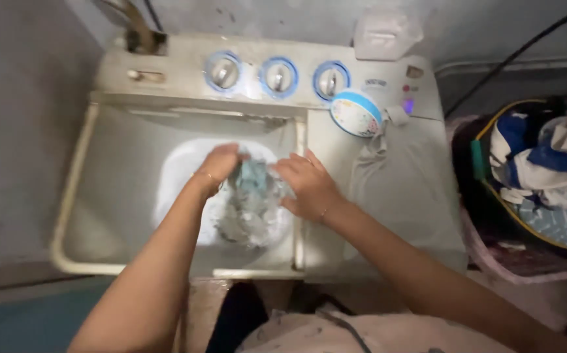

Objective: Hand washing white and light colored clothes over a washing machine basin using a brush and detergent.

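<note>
A pale twin-tub washing machine (166, 82) stands below me with its left tub open. Over that tub both hands grip a wet, bunched cloth (252, 202), light blue and grey. My left hand (218, 168) holds the cloth's left side near its top. My right hand (309, 186) holds the right side, fingers curled into the fabric. The cloth hangs down into the tub's white opening (179, 170). The picture is blurred.
Three blue-ringed dials (277, 76) line the machine's control panel. A round blue-and-white object (356, 112) lies on the closed right lid (407, 189). A basket (492, 255) of mixed laundry stands at the right. A dark cable (525, 49) runs along the wall.
</note>
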